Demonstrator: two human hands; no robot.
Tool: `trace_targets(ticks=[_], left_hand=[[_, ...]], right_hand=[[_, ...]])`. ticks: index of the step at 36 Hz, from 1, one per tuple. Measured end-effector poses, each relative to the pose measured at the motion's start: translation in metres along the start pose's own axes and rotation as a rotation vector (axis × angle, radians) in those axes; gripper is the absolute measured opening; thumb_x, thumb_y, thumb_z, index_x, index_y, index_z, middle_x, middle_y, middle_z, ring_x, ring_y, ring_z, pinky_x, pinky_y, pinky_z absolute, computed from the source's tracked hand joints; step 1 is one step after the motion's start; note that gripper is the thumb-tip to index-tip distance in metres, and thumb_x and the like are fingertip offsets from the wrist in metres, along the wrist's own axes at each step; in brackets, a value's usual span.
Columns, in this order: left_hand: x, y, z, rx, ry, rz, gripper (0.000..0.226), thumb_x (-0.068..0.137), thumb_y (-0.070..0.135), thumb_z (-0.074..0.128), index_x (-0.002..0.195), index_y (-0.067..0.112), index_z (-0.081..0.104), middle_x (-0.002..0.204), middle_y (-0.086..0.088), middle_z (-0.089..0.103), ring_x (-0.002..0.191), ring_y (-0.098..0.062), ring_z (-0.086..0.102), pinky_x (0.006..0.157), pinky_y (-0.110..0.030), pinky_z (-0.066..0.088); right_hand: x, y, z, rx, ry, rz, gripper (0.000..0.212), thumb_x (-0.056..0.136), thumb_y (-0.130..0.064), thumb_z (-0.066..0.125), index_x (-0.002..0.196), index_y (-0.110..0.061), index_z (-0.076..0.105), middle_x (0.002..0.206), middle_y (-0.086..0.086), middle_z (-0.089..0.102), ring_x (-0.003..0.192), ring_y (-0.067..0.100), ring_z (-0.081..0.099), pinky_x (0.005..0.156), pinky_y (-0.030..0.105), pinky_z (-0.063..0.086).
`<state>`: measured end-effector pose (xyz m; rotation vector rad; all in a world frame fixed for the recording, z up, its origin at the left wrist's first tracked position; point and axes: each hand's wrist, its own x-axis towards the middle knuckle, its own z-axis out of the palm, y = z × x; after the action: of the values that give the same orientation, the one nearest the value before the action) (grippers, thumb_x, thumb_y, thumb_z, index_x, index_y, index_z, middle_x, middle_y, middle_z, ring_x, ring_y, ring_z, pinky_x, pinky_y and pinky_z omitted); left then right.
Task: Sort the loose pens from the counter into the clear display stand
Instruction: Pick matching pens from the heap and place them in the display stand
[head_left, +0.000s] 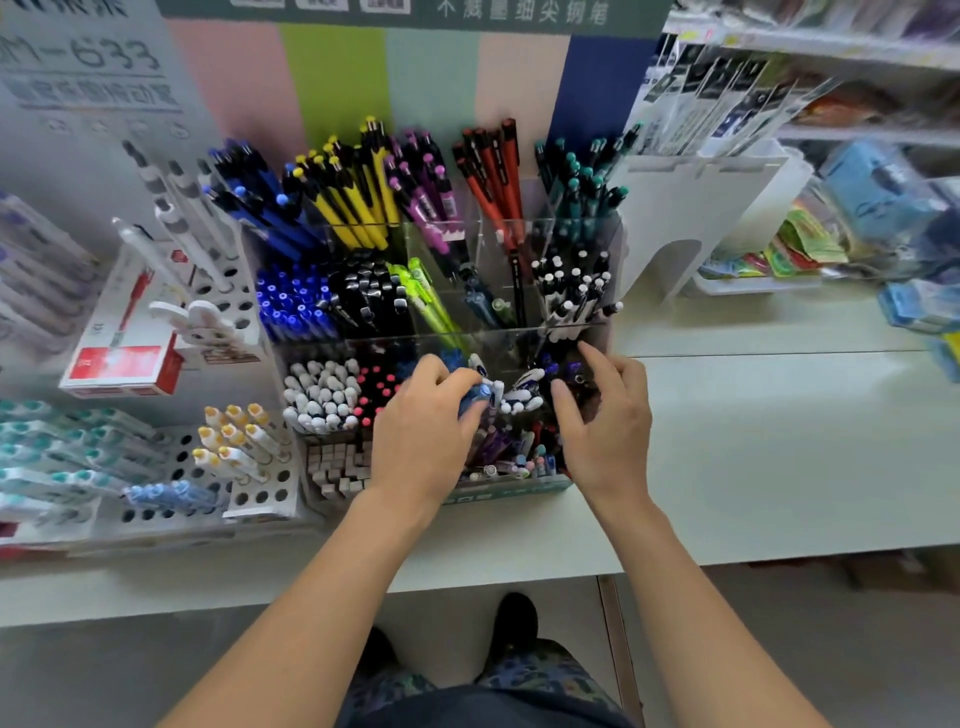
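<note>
Pale counter (753, 457), striped backboard (337, 78)

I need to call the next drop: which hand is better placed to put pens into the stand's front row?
Left, probably. The left hand already grips blue pens above the clear stand. The right hand's fingers look empty.

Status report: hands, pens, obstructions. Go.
Left hand grips blue-white pens over clear display stand. Right hand open, fingers among pens. Nothing blocking.

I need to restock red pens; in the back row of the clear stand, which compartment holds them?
The fourth compartment from the left: the red-orange pens stand between the purple pens and the teal pens; the others hold blue or yellow.
</note>
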<state>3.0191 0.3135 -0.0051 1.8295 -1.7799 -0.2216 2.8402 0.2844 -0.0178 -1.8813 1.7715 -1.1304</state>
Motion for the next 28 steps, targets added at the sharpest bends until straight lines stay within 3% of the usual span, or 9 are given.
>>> trace_targets(ticks=[3, 6, 10, 15, 18, 20, 24, 28], left_hand=[[0.002, 0.000, 0.001, -0.007, 0.039, -0.008, 0.012, 0.090, 0.022, 0.072, 0.098, 0.013, 0.068, 0.090, -0.001, 0.051, 0.059, -0.019, 0.051, 0.046, -0.030, 0.042], [-0.001, -0.002, -0.001, 0.023, 0.109, -0.083, 0.010, 0.087, 0.017, 0.067, 0.089, 0.013, 0.058, 0.091, -0.002, 0.053, 0.060, -0.022, 0.052, 0.046, -0.029, 0.038], [-0.004, -0.016, -0.005, 0.131, 0.206, -0.042, 0.011, 0.087, 0.016, 0.071, 0.094, 0.010, 0.065, 0.099, -0.005, 0.059, 0.082, -0.026, 0.055, 0.055, -0.032, 0.043], [-0.004, -0.045, -0.006, 0.307, 0.287, 0.122, 0.020, 0.089, 0.029, 0.073, 0.102, 0.015, 0.070, 0.121, -0.010, 0.061, 0.111, -0.032, 0.044, 0.089, -0.044, 0.038], [0.001, -0.054, -0.002, 0.365, 0.284, 0.177, 0.027, 0.090, 0.035, 0.073, 0.107, 0.016, 0.067, 0.117, -0.012, 0.060, 0.107, -0.030, 0.046, 0.087, -0.045, 0.041], [0.007, -0.051, 0.000, 0.418, 0.278, 0.138, 0.038, 0.086, 0.041, 0.074, 0.112, 0.015, 0.062, 0.113, -0.013, 0.059, 0.101, -0.029, 0.045, 0.081, -0.044, 0.043], [0.014, -0.041, -0.001, 0.426, 0.236, 0.019, 0.056, 0.075, 0.050, 0.079, 0.112, 0.015, 0.056, 0.106, -0.012, 0.057, 0.093, -0.031, 0.047, 0.075, -0.045, 0.046], [0.006, -0.044, -0.011, 0.364, 0.225, 0.090, 0.051, 0.079, 0.048, 0.077, 0.112, 0.013, 0.059, 0.109, -0.011, 0.057, 0.101, -0.030, 0.046, 0.084, -0.044, 0.043]], right_hand=[[0.000, -0.005, 0.003, 0.081, -0.043, -0.012, 0.047, 0.090, -0.005, 0.072, 0.136, -0.010, 0.062, 0.120, -0.001, 0.060, 0.102, 0.013, 0.064, 0.093, 0.023, 0.054], [0.005, -0.008, 0.008, 0.054, -0.101, -0.089, 0.043, 0.091, 0.003, 0.064, 0.133, -0.006, 0.064, 0.129, 0.005, 0.063, 0.119, 0.015, 0.059, 0.104, 0.034, 0.051], [0.005, -0.009, 0.007, -0.049, -0.051, -0.089, 0.046, 0.090, -0.003, 0.065, 0.135, -0.008, 0.062, 0.132, 0.005, 0.062, 0.126, 0.016, 0.051, 0.111, 0.020, 0.035], [-0.014, -0.007, 0.019, -0.051, 0.031, -0.047, 0.058, 0.094, -0.027, 0.057, 0.149, -0.014, 0.045, 0.155, 0.004, 0.038, 0.146, 0.018, 0.032, 0.121, 0.041, 0.031], [-0.025, -0.013, 0.036, -0.057, -0.102, -0.054, 0.074, 0.101, -0.042, 0.050, 0.161, -0.014, 0.017, 0.170, 0.004, 0.008, 0.157, 0.016, 0.003, 0.128, 0.043, 0.014], [-0.030, -0.017, 0.047, -0.157, -0.159, -0.114, 0.079, 0.103, -0.050, 0.043, 0.163, -0.013, 0.007, 0.171, 0.008, -0.004, 0.157, 0.021, -0.006, 0.128, 0.044, 0.012], [-0.030, -0.020, 0.058, -0.422, -0.122, -0.166, 0.082, 0.102, -0.058, 0.034, 0.162, -0.012, 0.003, 0.169, 0.016, 0.000, 0.157, 0.032, -0.001, 0.126, 0.052, 0.011], [-0.025, -0.018, 0.064, -0.556, -0.091, -0.239, 0.082, 0.102, -0.058, 0.037, 0.163, -0.014, 0.005, 0.170, 0.013, 0.000, 0.157, 0.032, -0.002, 0.125, 0.056, 0.008]])
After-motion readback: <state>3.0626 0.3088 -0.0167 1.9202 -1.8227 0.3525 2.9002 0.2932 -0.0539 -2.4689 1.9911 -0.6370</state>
